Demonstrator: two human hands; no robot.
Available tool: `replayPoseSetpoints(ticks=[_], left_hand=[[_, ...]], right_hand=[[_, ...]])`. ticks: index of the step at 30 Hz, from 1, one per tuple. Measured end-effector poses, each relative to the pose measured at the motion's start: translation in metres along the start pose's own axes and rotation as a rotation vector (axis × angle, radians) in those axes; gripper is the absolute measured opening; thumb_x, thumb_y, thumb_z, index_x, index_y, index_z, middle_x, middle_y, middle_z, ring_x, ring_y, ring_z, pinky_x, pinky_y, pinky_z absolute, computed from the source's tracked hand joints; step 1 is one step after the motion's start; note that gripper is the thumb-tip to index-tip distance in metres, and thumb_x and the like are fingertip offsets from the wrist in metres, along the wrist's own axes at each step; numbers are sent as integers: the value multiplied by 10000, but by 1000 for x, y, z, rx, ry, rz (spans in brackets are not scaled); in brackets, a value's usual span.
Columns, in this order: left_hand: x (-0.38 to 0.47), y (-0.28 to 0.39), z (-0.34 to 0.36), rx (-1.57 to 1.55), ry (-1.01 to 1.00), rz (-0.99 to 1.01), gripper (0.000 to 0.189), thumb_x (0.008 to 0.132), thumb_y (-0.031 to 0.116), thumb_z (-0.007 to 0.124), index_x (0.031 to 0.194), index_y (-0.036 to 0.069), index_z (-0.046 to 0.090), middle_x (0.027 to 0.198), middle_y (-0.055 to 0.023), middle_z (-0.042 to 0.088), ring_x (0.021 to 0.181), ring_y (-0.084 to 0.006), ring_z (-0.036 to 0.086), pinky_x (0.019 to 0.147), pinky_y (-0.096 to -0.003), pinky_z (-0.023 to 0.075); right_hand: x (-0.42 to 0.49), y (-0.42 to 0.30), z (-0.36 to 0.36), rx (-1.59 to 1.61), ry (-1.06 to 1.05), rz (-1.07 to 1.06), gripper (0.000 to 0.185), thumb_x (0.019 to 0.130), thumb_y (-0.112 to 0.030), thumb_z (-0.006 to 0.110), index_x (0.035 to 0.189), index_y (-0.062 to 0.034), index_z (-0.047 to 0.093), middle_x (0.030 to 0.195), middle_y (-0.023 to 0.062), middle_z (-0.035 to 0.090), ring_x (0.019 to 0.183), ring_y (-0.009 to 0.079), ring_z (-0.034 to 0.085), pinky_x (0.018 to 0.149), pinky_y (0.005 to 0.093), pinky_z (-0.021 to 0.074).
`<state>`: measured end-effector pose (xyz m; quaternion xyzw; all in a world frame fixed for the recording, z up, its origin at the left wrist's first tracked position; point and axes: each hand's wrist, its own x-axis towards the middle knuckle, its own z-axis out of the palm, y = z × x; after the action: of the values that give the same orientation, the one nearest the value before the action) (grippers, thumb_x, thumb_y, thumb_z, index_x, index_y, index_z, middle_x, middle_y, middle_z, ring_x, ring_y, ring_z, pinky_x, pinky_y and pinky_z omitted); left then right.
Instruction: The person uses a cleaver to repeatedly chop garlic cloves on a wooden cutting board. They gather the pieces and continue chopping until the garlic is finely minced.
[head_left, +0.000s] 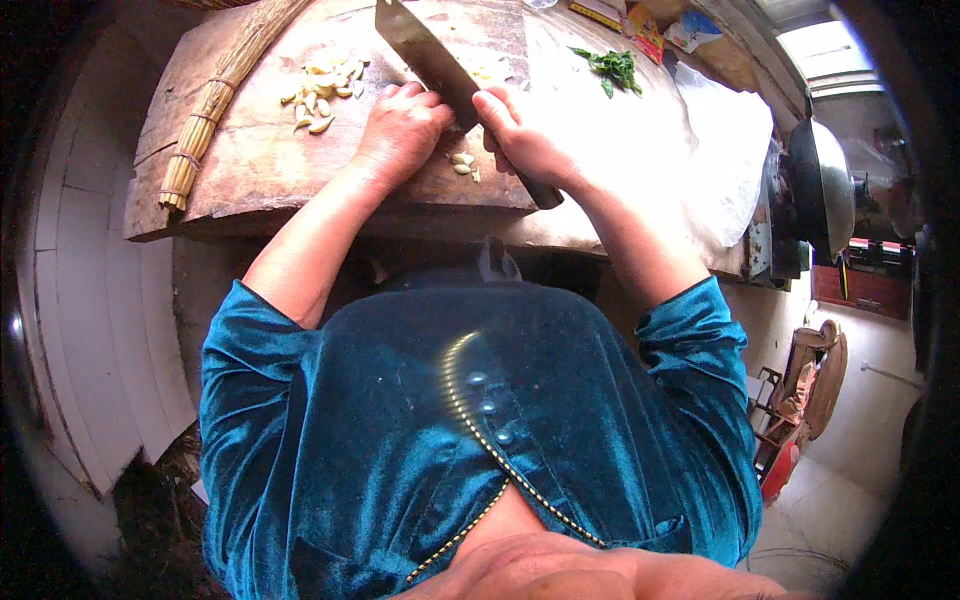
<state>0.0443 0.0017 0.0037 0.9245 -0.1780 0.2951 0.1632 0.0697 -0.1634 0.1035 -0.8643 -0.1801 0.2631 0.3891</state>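
My right hand (525, 139) grips the dark handle of a cleaver (427, 56), whose broad blade slants up and to the left over a thick wooden chopping board (247, 161). Against the blade's left side rest the bent fingers of my left hand (405, 127), pressed down near the board. Whatever lies under those fingers is hidden. Peeled garlic cloves (322, 86) are heaped to the left of my left hand. A few garlic pieces (463, 161) lie by the board's near edge, below the blade, and pale bits (491, 71) are scattered beyond it.
A bound straw brush (199, 131) lies along the board's left side. Green leaves (615, 69) sit on the pale surface to the right, near small packets (645, 31) and a white plastic bag (724, 150). A wok (821, 187) stands at the far right.
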Motion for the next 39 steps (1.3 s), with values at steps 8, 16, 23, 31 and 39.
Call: replayPoseSetpoints(ticks=[8, 16, 23, 31, 39], left_hand=[[-3, -5, 4, 72, -46, -43, 44, 731, 160, 584, 726, 136, 621, 780, -42, 601, 867, -233, 581, 805, -374, 441], [-1, -4, 1, 19, -31, -25, 44, 723, 179, 608, 727, 138, 622, 774, -33, 604, 865, -228, 580, 786, -368, 433], [1, -2, 0, 84, -62, -56, 61, 735, 193, 606, 723, 137, 626, 767, -29, 612, 848, -224, 584, 778, -373, 433], [-1, -3, -1, 94, -86, -22, 58, 731, 164, 585, 714, 127, 626, 762, -35, 616, 850, -226, 589, 780, -360, 439], [-5, -4, -1, 63, -102, -37, 68, 739, 157, 569, 726, 119, 625, 782, -39, 624, 864, -233, 589, 806, -371, 450]], right_hand=[[-23, -7, -22, -84, -79, 1, 298, 992, -365, 375, 974, -92, 494, 606, 2, 485, 464, 92, 473, 450, 246, 401], [2, -6, -3, -86, -12, 11, 319, 996, -363, 358, 1041, -78, 494, 636, 6, 493, 474, 95, 485, 466, 248, 413], [-11, 0, -18, 113, -70, -14, 290, 998, -363, 363, 955, -96, 469, 621, 4, 482, 470, 86, 459, 441, 238, 396], [-3, 0, -13, -22, -122, 26, 305, 998, -371, 354, 1032, -94, 475, 614, 6, 494, 452, 90, 468, 429, 244, 399], [7, 13, 0, 231, 11, -12, 373, 973, -380, 411, 1126, -52, 502, 630, 25, 522, 470, 119, 516, 431, 273, 436]])
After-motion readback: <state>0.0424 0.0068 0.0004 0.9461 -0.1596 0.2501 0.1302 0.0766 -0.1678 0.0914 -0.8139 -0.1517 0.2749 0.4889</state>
